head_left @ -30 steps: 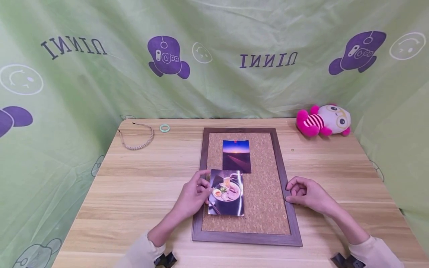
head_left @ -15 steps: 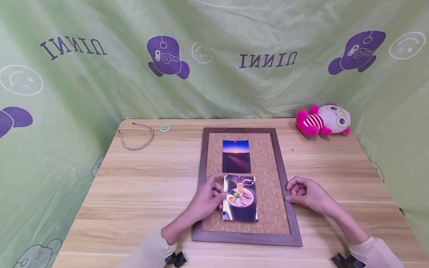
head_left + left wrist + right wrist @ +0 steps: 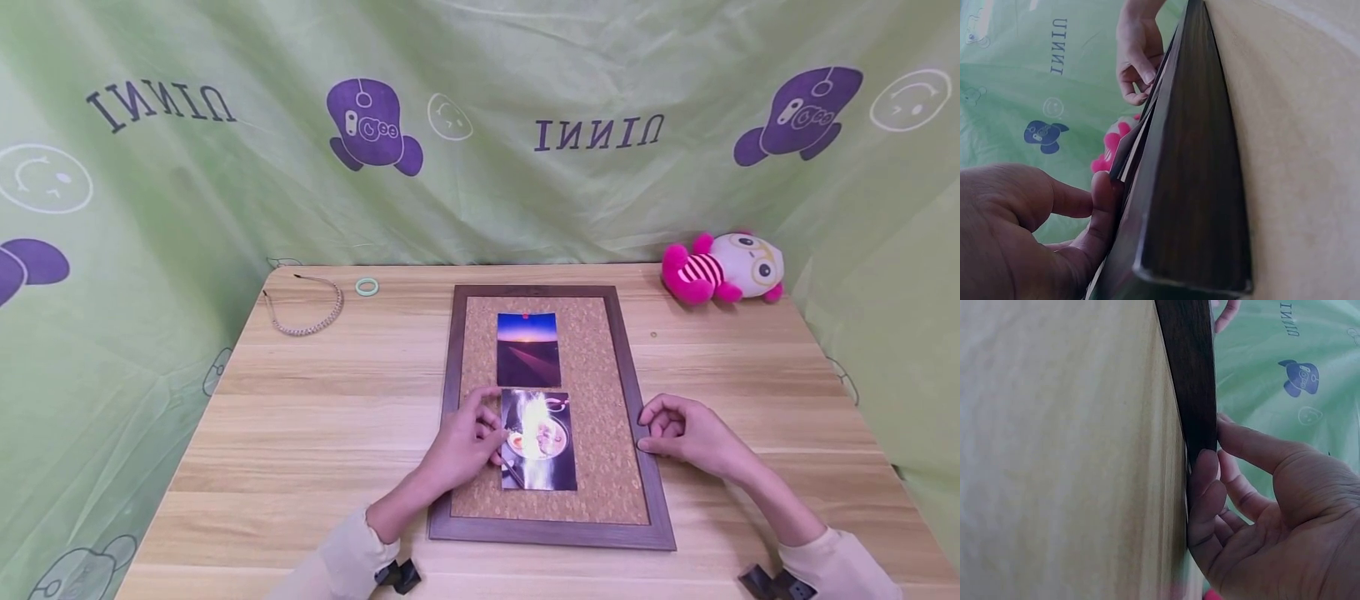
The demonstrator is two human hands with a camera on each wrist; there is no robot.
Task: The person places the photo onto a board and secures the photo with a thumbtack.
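Note:
A glossy photo of a ramen bowl (image 3: 542,467) lies over the lower half of a framed cork board (image 3: 607,467), with bright glare across it. My left hand (image 3: 463,442) pinches its left edge between thumb and fingers; in the left wrist view the photo's edge tilts up slightly from the board. Just above it, a sunset photo (image 3: 528,354) hangs from a red pushpin (image 3: 526,316) at its top. On the board's right side my right hand (image 3: 693,437) holds the dark wooden frame (image 3: 1194,369), its thumb on top and fingers curled against the outer side.
At the back left of the wooden table (image 3: 300,433) lie a beaded headband (image 3: 315,327) and a mint-green ring (image 3: 367,287). A pink-and-white plush toy (image 3: 720,268) lies at the back right. Near it is a tiny ring-like item (image 3: 653,335). A green curtain (image 3: 495,200) surrounds the table.
My left hand has carried the ramen photo right and slightly down, off the sunset photo's lower edge. The photo has since tilted and caught glare. My right hand has stayed on the frame.

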